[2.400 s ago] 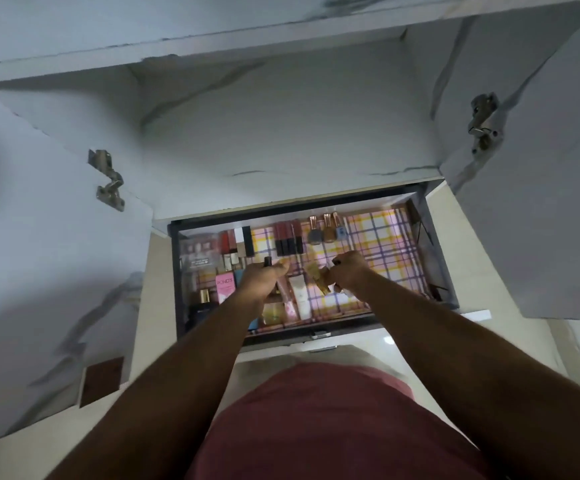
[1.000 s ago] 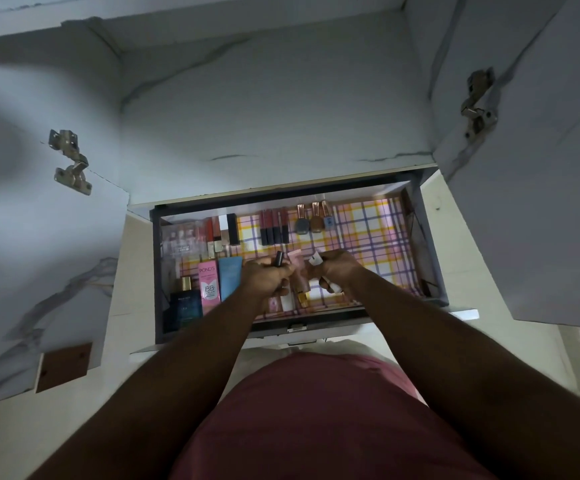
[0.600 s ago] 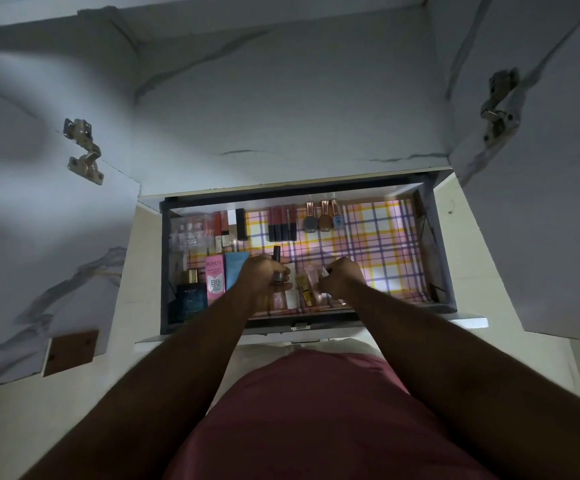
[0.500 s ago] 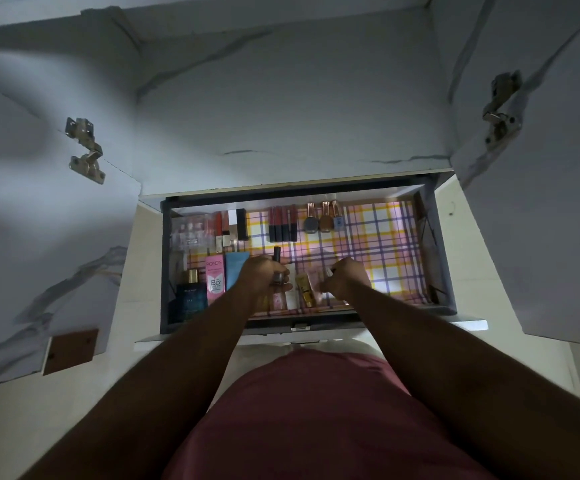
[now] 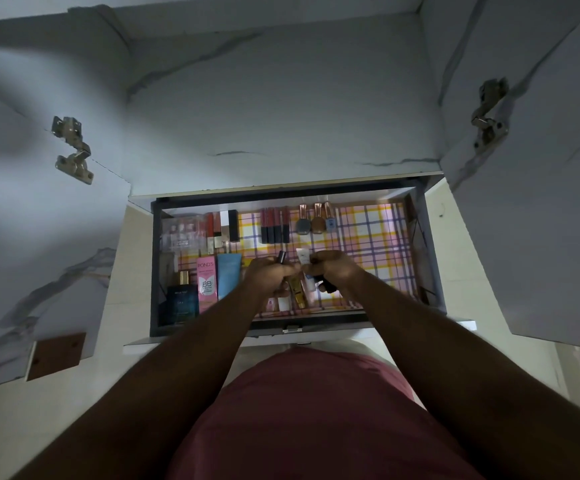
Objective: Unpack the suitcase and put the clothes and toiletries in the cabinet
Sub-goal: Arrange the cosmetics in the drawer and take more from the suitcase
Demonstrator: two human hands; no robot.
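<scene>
An open cabinet drawer (image 5: 434, 271) lined with plaid paper holds toiletries. My left hand (image 5: 269, 275) grips a small dark tube (image 5: 281, 257) that sticks up above its fingers. Close beside it, my right hand (image 5: 333, 270) pinches a small white tube (image 5: 303, 257), and a dark item (image 5: 328, 287) shows under its palm. A gold tube (image 5: 297, 293) lies below and between my hands. At the drawer's left stand a dark blue perfume bottle (image 5: 182, 299), a pink Pond's tube (image 5: 206, 279) and a blue tube (image 5: 227, 277).
Along the drawer's back lie lipsticks (image 5: 274, 226), nail polish bottles (image 5: 317, 219) and a clear box (image 5: 181, 233). Both cabinet doors hang open, with hinges on the left door (image 5: 72, 148) and the right door (image 5: 489, 116). The drawer's right half shows bare plaid liner (image 5: 375, 244).
My hands have come closer together over the drawer's middle and lifted slightly; the white tube now stands up in my right hand's fingers.
</scene>
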